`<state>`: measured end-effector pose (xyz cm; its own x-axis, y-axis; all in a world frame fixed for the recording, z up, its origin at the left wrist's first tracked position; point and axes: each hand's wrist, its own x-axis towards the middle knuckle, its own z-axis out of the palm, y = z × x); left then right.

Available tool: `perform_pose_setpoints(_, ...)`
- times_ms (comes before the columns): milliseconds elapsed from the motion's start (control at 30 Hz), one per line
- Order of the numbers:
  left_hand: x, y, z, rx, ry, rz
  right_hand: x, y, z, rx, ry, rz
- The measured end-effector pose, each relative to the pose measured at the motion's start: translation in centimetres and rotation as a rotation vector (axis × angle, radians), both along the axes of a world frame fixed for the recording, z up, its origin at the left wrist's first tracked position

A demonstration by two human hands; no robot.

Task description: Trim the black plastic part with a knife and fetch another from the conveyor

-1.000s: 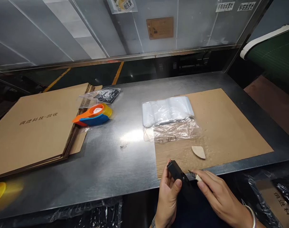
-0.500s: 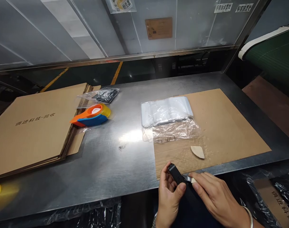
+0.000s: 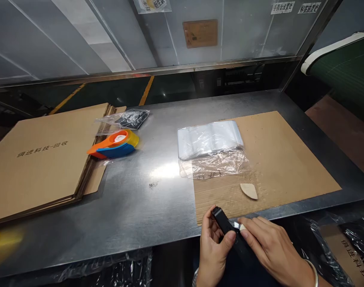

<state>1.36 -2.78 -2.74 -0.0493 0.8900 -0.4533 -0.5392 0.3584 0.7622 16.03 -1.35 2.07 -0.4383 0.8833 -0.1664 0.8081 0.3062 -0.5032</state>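
My left hand (image 3: pixel 214 249) is wrapped round a black oblong device (image 3: pixel 223 221), holding it tilted at the table's front edge. A shiny silver part (image 3: pixel 236 225) shows at the device's right side. With thumb and fingers pinched, my right hand (image 3: pixel 267 243) presses a small cream-coloured piece (image 3: pixel 242 227) by that silver part; most of the piece is hidden. A cream quarter-round wedge (image 3: pixel 248 191) lies on the cardboard sheet (image 3: pixel 289 159) just beyond my hands. Behind it rests a stack of clear plastic bags (image 3: pixel 210 139) in a crinkled wrapper.
Flat cardboard sheets (image 3: pixel 47 155) are stacked on the left of the metal table (image 3: pixel 140 207). Beside them are an orange and blue tape dispenser (image 3: pixel 114 145) and a clear bag with a black item (image 3: pixel 132 118). A green conveyor belt (image 3: pixel 346 71) stands at the right.
The device and my hands have shifted only slightly. The silver part now catches more light beside the cream piece. Everything on the table stays in place.
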Motion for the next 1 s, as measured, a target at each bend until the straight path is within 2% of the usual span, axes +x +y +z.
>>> perform_pose_setpoints(133, 0.1, -0.1, 0.2, 0.007, 0.013, 0.004, 0.0, 0.1, -0.3, -0.024, -0.010, -0.007)
perform_pose_setpoints(233, 0.1, -0.2, 0.6, 0.032, 0.003, 0.003, 0.3, 0.7, -0.8, -0.078, -0.022, -0.067)
perform_pose_setpoints(367, 0.3, -0.1, 0.9, 0.018, -0.024, 0.053, 0.6, 1.1, -0.9, -0.131, 0.069, -0.112)
perform_pose_setpoints(600, 0.3, -0.1, 0.2, -0.015, -0.033, -0.030, 0.4, 0.8, 0.3, -0.086, 0.122, -0.019)
perform_pose_setpoints(833, 0.2, -0.6, -0.3, -0.016, 0.005, -0.084, 0.4, 0.6, 0.3, -0.076, 0.061, -0.005)
perform_pose_setpoints(1000, 0.4, -0.6, -0.1, -0.027, 0.009, -0.056, 0.4, 0.6, 0.0, -0.061, 0.045, -0.003)
